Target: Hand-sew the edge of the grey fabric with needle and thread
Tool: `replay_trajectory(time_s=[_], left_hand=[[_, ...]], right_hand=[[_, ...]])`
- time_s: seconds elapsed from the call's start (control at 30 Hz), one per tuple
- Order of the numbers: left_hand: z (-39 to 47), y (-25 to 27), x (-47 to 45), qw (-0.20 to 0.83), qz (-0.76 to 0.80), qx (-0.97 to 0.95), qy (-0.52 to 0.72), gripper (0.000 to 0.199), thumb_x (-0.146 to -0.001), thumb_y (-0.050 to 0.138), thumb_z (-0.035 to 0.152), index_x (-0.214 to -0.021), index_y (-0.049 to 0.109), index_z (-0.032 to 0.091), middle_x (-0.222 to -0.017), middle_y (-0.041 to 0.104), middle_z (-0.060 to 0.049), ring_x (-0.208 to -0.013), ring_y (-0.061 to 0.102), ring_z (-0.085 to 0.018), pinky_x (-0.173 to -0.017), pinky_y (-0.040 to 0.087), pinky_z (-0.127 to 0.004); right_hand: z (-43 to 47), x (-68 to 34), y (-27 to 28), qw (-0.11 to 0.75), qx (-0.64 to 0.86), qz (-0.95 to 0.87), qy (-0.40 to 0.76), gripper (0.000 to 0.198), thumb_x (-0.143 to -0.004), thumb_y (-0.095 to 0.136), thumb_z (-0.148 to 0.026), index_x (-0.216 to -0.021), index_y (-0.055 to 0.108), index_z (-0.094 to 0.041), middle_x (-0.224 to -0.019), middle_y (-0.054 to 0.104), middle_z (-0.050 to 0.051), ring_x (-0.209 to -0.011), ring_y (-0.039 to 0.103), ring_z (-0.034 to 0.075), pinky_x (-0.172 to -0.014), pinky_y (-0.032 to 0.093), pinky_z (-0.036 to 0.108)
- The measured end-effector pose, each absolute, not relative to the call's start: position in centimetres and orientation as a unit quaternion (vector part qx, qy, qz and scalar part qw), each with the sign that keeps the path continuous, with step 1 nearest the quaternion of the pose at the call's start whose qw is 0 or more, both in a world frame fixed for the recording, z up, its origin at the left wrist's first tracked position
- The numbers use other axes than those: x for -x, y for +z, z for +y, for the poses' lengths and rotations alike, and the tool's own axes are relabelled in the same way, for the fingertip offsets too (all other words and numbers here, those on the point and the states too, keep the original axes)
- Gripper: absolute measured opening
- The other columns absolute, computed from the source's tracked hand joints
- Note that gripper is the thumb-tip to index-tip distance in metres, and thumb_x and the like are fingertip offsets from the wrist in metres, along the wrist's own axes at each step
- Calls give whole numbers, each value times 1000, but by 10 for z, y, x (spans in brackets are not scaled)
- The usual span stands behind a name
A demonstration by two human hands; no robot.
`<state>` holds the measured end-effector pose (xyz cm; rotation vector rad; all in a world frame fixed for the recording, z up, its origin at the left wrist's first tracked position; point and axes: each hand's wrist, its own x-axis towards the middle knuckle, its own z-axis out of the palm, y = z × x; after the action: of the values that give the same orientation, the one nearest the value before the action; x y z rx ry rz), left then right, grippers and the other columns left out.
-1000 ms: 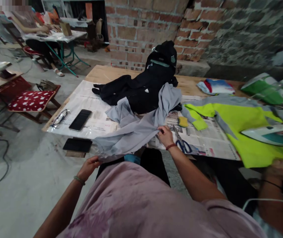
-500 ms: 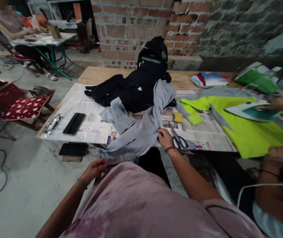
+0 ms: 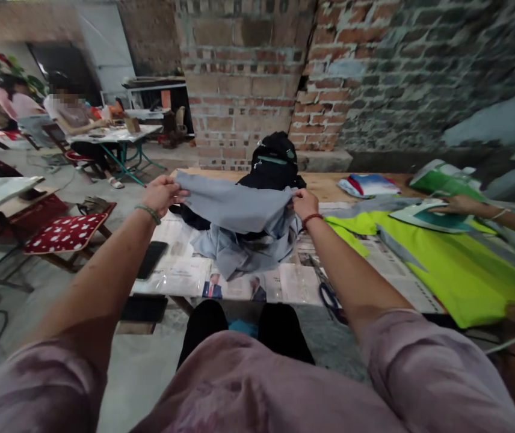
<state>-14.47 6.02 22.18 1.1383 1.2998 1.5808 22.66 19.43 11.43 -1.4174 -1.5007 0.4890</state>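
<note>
A piece of grey fabric (image 3: 234, 204) is stretched between my two hands above the table. My left hand (image 3: 163, 195) pinches its left corner, and my right hand (image 3: 303, 204) grips the right end. The lower part of the fabric lies crumpled on the newspaper-covered table (image 3: 185, 279). Behind it rest a black backpack (image 3: 273, 162) and dark clothing, mostly hidden by the fabric. Blue-handled scissors (image 3: 329, 297) lie beside my right forearm, which partly covers them.
At right, a co-worker's hand (image 3: 458, 205) holds an iron (image 3: 433, 216) on a neon-yellow garment (image 3: 456, 264). A folded cloth (image 3: 368, 185) and a green-and-white bag (image 3: 447, 179) lie behind. A phone (image 3: 151, 260) is under my left forearm. A red dotted stool (image 3: 65, 233) stands left.
Both hands have moved forward, away from my body, lifting and spreading the grey fabric over the table. My left hand rose most, from below the table edge. The view has tilted up.
</note>
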Motion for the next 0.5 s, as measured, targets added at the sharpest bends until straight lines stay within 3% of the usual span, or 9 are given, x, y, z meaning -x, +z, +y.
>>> replay_trajectory(time_s=[0.1,0.2,0.37,0.5], left_hand=[[62,208,149,389,491,-445,640,16,-63,68,11,-69,54,16,-68,62,-3,-66,63,-17,-56,49,-28],[40,162,154,404,497,-442,628,18,-55,68,14,-68,55,14,-69,62,-3,-71,63,-19,-59,51,-29],[-21,48,156,433,585,-390,563,24,-56,69,29,-69,57,13,-64,59,1,-63,60,-15,-60,52,-27],[-56,-13,150,448,658,-326,511,39,-67,60,51,-74,59,13,-66,60,-1,-52,57,-13,-51,49,-26]], right_hand=[[185,-237,106,500,575,-618,193,13,-77,48,-15,-85,58,-16,-70,61,1,-61,57,13,-68,46,29],[153,-248,78,500,549,-653,150,13,-76,50,-19,-86,59,-18,-79,64,3,-73,58,16,-74,47,33],[77,-263,-9,448,482,-747,93,17,-74,45,-13,-83,58,-17,-90,63,7,-89,58,19,-83,47,35],[33,-268,-78,375,449,-809,54,22,-76,40,-10,-84,59,-18,-95,63,9,-96,57,19,-87,49,35]])
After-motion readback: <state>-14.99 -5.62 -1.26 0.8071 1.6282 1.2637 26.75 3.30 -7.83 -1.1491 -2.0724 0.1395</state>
